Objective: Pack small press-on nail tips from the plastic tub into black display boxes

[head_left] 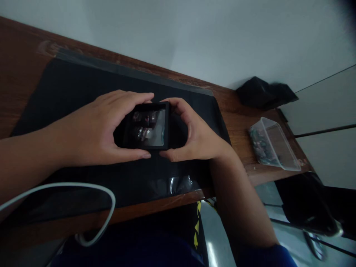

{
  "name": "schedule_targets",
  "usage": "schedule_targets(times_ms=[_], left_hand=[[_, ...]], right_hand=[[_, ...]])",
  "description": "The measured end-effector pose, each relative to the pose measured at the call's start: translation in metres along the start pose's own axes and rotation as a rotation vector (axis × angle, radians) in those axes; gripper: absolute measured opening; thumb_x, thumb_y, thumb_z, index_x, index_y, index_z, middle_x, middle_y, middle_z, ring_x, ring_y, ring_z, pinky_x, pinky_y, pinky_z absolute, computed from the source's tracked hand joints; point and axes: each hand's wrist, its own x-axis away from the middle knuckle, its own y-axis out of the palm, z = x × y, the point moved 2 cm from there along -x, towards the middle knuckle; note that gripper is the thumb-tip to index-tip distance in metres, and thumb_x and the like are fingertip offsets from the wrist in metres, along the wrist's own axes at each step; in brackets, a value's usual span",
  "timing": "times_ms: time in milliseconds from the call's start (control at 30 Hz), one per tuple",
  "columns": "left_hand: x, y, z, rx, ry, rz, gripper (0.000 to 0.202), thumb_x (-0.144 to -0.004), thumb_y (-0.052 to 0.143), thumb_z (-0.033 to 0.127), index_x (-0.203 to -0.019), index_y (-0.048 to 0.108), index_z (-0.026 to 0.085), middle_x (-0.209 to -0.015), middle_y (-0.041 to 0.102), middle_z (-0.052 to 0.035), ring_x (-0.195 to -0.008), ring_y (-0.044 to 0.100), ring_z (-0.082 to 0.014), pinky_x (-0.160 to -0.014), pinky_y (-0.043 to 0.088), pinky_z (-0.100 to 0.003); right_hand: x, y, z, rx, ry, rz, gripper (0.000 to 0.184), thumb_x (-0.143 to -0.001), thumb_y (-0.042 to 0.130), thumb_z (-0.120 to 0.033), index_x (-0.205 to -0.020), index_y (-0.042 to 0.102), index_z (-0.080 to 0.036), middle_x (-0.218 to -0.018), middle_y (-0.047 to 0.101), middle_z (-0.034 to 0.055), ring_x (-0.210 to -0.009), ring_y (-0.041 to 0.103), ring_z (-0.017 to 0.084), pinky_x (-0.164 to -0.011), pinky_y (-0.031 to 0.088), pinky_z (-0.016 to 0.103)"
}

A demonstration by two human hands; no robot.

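Between my two hands is a small black square box (159, 128) with a clear, shiny window on top. Small dark and pale shapes with star-like glints show through the window; what they are I cannot tell. My left hand (111, 124) curves round its left side, thumb on the near edge and fingers at the far edge. From the right, my right hand (191, 133) grips the far and near corners with fingers and thumb. The box is over a black mat (91, 79) taped to the wooden table.
A clear plastic tub (280, 144) of small wrapped pieces stands on the table (236, 129) to the right. Behind it, a black bulky object (265, 92) rests by the wall. A white cable (83, 184) loops across the near left edge. Dark chair-like shapes are at lower right.
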Motion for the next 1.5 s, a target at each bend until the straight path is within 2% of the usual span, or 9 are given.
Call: schedule_targets(times_ms=[100,200,333,733,900,1000,1167,1333,1500], left_hand=[[0.001,-0.002,0.004,-0.021,-0.038,-0.022,0.108,-0.083,0.072,0.088,-0.171,0.044,0.031,-0.158,0.064,-0.0062,-0.142,0.064,-0.0393,-0.123,0.053,-0.06],[0.001,-0.007,0.009,-0.03,-0.031,-0.03,0.105,-0.078,0.076,0.087,-0.166,0.052,0.034,-0.151,0.068,-0.0031,-0.136,0.068,-0.0411,-0.12,0.057,-0.062],[-0.002,-0.009,0.012,-0.01,-0.047,-0.067,0.091,-0.075,0.078,0.08,-0.155,0.062,0.039,-0.142,0.071,0.0009,-0.127,0.071,-0.0413,-0.117,0.059,-0.063],[-0.007,-0.009,0.007,-0.02,-0.063,-0.124,0.088,-0.072,0.072,0.087,-0.144,0.07,0.036,-0.132,0.074,0.0001,-0.115,0.075,-0.0372,-0.107,0.064,-0.058],[-0.003,-0.006,0.006,0.07,-0.034,-0.08,0.084,-0.083,0.074,0.076,-0.157,0.059,0.041,-0.147,0.071,-0.0008,-0.13,0.071,-0.0388,-0.112,0.063,-0.057],[0.001,-0.005,0.008,0.132,-0.077,-0.084,0.08,-0.089,0.07,0.07,-0.163,0.052,0.045,-0.157,0.066,0.0011,-0.14,0.067,-0.0372,-0.118,0.06,-0.056],[0.004,-0.012,0.013,0.197,-0.165,-0.113,0.081,-0.093,0.069,0.061,-0.168,0.045,0.041,-0.166,0.061,0.0,-0.146,0.064,-0.0348,-0.124,0.055,-0.055],[0.002,-0.014,0.018,0.269,-0.208,-0.122,0.081,-0.091,0.075,0.063,-0.163,0.048,0.039,-0.162,0.063,-0.0027,-0.143,0.067,-0.0334,-0.119,0.059,-0.054],[0.002,-0.009,0.021,0.277,-0.223,-0.057,0.081,-0.09,0.077,0.066,-0.16,0.051,0.038,-0.159,0.064,-0.0043,-0.143,0.066,-0.035,-0.117,0.061,-0.054]], right_hand=[[0.0,0.003,-0.001,-0.009,-0.013,-0.009,0.097,-0.061,0.102,-0.049,-0.144,0.055,-0.029,-0.149,0.062,0.0094,-0.142,0.058,0.037,-0.127,0.045,0.058],[0.001,0.005,-0.003,-0.013,-0.01,-0.047,0.094,-0.061,0.102,-0.046,-0.141,0.055,-0.028,-0.144,0.064,0.0092,-0.138,0.06,0.036,-0.125,0.047,0.057],[0.0,0.008,-0.003,-0.008,0.002,-0.069,0.09,-0.062,0.099,-0.044,-0.137,0.054,-0.027,-0.138,0.065,0.0091,-0.134,0.063,0.036,-0.123,0.048,0.058],[-0.001,0.01,0.006,-0.035,0.088,-0.093,0.097,-0.056,0.105,-0.054,-0.136,0.058,-0.027,-0.135,0.067,0.0083,-0.137,0.059,0.037,-0.122,0.046,0.06],[-0.006,0.008,0.007,-0.209,0.145,-0.115,0.094,-0.055,0.105,-0.054,-0.132,0.059,-0.028,-0.135,0.07,0.0067,-0.133,0.064,0.033,-0.119,0.052,0.054],[-0.008,0.009,0.006,-0.327,0.172,-0.104,0.09,-0.059,0.104,-0.055,-0.131,0.059,-0.026,-0.136,0.071,0.0067,-0.134,0.066,0.032,-0.119,0.053,0.052],[-0.011,0.011,0.01,-0.42,0.203,-0.049,0.088,-0.062,0.102,-0.059,-0.132,0.059,-0.026,-0.138,0.072,0.0078,-0.138,0.065,0.034,-0.124,0.05,0.054],[-0.01,0.016,0.01,-0.45,0.184,-0.024,0.102,-0.063,0.101,-0.065,-0.144,0.052,-0.028,-0.149,0.068,0.0108,-0.143,0.064,0.035,-0.122,0.053,0.054],[-0.011,0.023,0.005,-0.383,0.143,-0.015,0.111,-0.058,0.102,-0.07,-0.146,0.05,-0.027,-0.149,0.065,0.0124,-0.144,0.063,0.036,-0.121,0.054,0.055]])
